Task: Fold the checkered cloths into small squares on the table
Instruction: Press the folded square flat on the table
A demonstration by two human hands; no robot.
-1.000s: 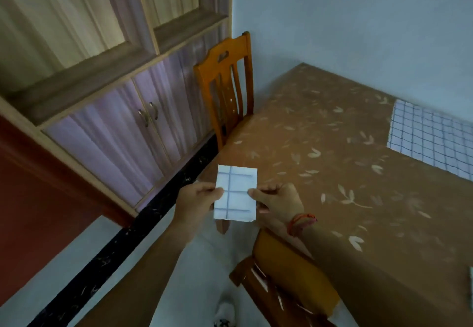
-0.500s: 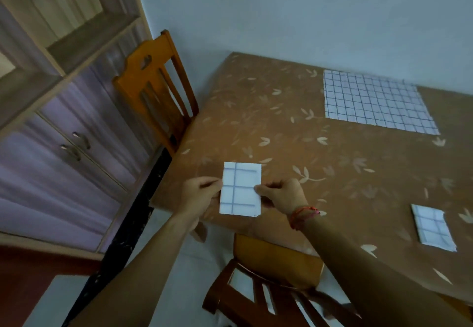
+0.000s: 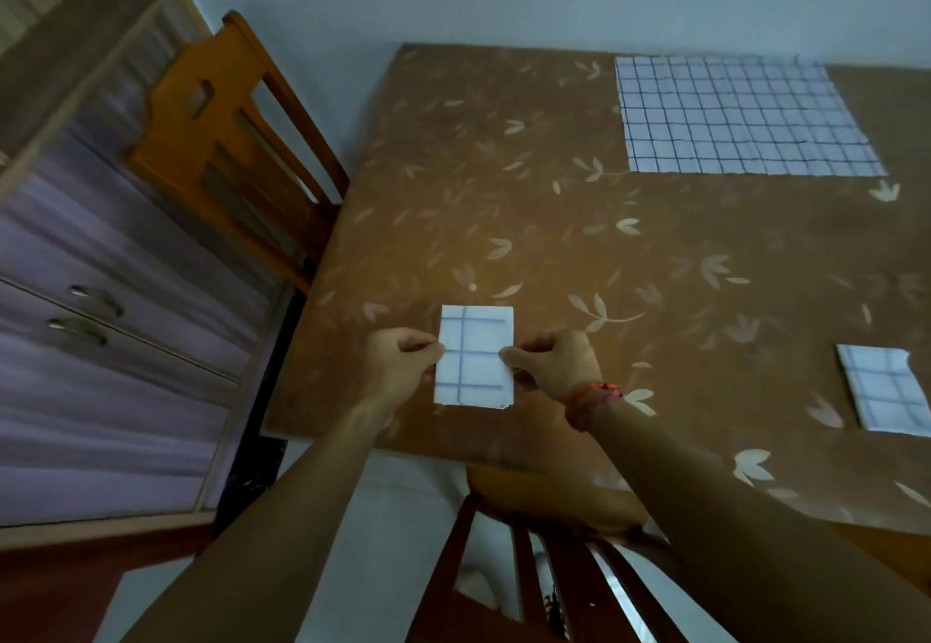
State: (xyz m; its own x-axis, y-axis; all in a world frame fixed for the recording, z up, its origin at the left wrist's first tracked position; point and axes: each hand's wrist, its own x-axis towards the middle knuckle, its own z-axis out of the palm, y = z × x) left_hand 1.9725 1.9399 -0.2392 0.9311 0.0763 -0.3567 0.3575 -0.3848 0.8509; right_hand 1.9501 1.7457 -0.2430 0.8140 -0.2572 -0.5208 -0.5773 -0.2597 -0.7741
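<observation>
Brown, leaf-patterned tabletop (image 3: pixel 504 199) carries the work. Over its near edge, toward the left corner, the left hand (image 3: pixel 403 365) and right hand (image 3: pixel 556 365) each pinch one side of the folded cloth (image 3: pixel 476 355). Best to lower it flat, layers aligned, then press the creases. A finished square (image 3: pixel 881 390) lies by the right edge, and an unfolded cloth (image 3: pixel 745 118) lies at the far edge.

I see a brown, leaf-patterned counter (image 3: pixel 554 219). A flat checkered cloth (image 3: pixel 745 118) lies spread at one o'clock, and a small folded cloth (image 3: pixel 881 390) lies at three o'clock.
</observation>
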